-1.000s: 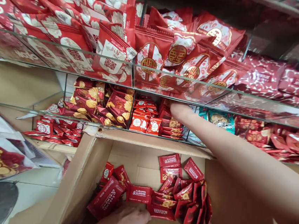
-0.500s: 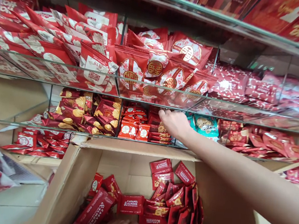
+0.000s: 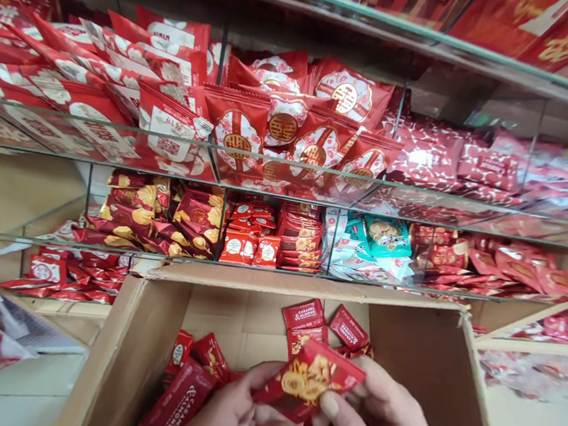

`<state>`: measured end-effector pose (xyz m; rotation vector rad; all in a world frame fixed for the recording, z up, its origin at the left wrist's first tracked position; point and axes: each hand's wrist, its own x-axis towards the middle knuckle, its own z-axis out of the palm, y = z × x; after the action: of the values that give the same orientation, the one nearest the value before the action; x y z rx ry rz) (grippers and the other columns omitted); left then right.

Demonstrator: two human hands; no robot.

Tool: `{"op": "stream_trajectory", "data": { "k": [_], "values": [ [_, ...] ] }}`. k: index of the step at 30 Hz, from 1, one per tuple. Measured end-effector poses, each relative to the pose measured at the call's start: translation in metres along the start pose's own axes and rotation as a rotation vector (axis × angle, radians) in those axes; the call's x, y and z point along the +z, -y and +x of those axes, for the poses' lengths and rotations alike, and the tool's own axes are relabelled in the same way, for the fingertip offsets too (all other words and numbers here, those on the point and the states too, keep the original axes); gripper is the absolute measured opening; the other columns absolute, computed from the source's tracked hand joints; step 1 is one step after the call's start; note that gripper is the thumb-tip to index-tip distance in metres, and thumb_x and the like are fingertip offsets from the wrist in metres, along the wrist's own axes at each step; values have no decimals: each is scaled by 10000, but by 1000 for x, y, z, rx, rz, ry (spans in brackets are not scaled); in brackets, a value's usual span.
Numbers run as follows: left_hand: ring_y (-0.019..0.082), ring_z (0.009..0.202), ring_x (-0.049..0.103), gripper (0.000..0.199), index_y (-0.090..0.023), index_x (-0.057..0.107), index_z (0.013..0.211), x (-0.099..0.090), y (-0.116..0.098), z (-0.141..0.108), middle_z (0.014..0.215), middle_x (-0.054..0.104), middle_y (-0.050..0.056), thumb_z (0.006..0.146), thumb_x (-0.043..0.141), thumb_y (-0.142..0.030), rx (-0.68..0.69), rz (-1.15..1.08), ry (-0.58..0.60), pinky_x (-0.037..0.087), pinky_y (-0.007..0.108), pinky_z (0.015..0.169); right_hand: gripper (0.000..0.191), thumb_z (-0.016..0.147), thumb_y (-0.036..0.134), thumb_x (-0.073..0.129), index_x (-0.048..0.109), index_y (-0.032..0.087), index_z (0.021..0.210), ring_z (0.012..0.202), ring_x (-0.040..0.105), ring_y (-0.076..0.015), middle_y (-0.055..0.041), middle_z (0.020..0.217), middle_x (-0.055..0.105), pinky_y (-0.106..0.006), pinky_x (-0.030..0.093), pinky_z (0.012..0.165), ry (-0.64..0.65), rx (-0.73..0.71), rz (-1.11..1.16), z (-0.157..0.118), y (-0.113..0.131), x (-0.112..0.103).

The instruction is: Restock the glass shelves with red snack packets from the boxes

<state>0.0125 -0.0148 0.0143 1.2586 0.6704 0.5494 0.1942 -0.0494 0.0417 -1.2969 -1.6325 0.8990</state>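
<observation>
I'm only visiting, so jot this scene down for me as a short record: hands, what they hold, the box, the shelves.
Left hand: gripping one side of a red packet
Right hand: gripping the packet's other side, thumb on its front
Packet front: golden food picture, facing the camera
Box: open cardboard, below the hands
In the box: loose red packets, some marked "Caramel & Almond"
Row just beyond the box: mostly red packs, plus a teal pack
Row above: larger red-and-white packs
</observation>
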Motion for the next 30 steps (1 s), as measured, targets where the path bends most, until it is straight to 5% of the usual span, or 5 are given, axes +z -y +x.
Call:
{"op": "stream_trajectory", "data": {
  "k": [5, 10, 13, 21, 30],
  "values": [
    [135, 662, 551, 338, -167, 609, 858, 3, -13, -4, 725, 665, 27, 779, 456, -459, -7, 134, -279, 428, 231, 635, 193, 793, 372, 484, 530, 192, 846, 504, 564, -102, 5, 609, 608, -184, 446, 428, 100, 108, 226, 12, -8, -1],
    [131, 651, 557, 330, -158, 596, 793, -9, -4, -10, 683, 674, 19, 788, 445, -452, -52, 132, -412, 420, 218, 631, 169, 840, 257, 416, 533, 179, 934, 736, 565, -153, -56, 815, 619, -288, 458, 664, -188, -374, -415, 48, 12, -39],
    [139, 618, 563, 361, -151, 585, 850, -11, 5, -12, 661, 686, 32, 775, 448, -476, -100, 50, -447, 419, 229, 603, 263, 869, 278, 346, 535, 135, 985, 901, 528, -178, -91, 953, 602, -335, 416, 812, -39, -604, -728, 96, 26, -44],
    [115, 591, 555, 256, -169, 591, 770, -5, 3, -14, 605, 659, -1, 765, 500, -408, -102, -41, -556, 412, 192, 570, 336, 825, 196, 371, 510, 47, 1091, 960, 549, -278, -221, 1019, 597, -389, 407, 822, 87, -186, -1227, 230, 3, -22],
    [113, 600, 545, 253, -170, 569, 724, -16, 12, -10, 615, 662, 7, 781, 480, -400, -107, -85, -528, 411, 198, 580, 500, 831, 69, 224, 162, 16, 1324, 1276, 141, -295, -203, 1395, 149, -465, 197, 984, -124, -237, -1383, 251, -8, -19]
  ]
}}
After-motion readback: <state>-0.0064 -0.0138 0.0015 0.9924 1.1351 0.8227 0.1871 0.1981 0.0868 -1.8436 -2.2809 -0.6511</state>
